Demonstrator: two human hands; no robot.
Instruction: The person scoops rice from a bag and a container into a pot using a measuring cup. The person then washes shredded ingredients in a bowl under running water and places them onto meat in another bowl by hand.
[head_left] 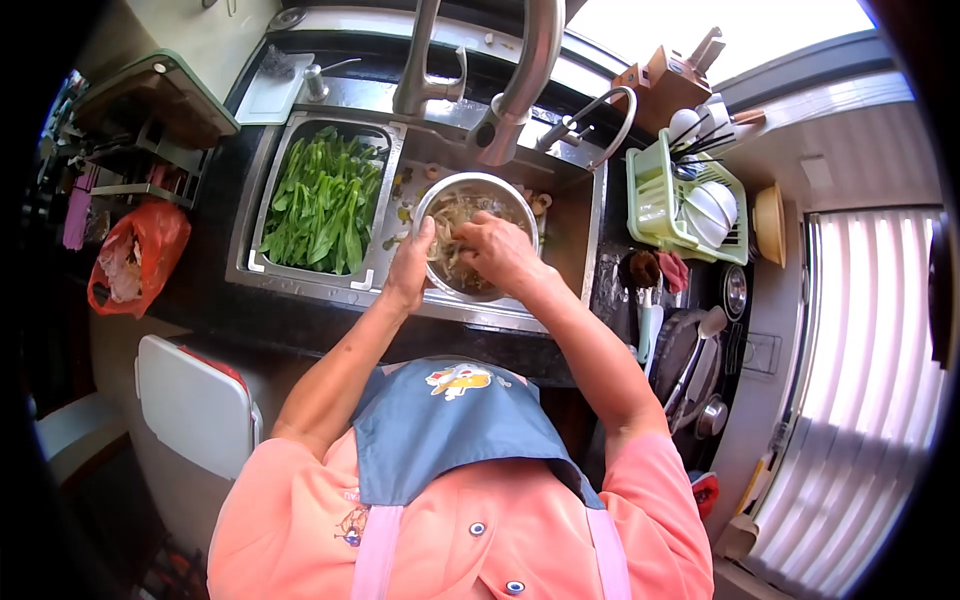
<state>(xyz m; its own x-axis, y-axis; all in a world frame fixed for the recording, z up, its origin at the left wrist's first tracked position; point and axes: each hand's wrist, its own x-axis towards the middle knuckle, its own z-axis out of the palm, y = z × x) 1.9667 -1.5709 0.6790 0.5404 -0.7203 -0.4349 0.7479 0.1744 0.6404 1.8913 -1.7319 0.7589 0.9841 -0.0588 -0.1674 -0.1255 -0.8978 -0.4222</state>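
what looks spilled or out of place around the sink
Small scraps lie loose in the sink, outside the metal bowl; they look untidy, perhaps just trimmings. Nothing else clearly stands out.

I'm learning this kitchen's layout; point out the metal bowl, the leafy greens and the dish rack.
metal bowl [531, 217]: head view, right rim
leafy greens [322, 200]: head view, middle leaves
dish rack [650, 190]: head view, left side

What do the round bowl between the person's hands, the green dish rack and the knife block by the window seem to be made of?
Round silvery bowl: probably stainless steel, its rim smooth and shiny.
Pale green slatted dish rack: likely moulded plastic, evenly coloured.
Reddish-brown knife block: looks like wood, from its warm brown tone.
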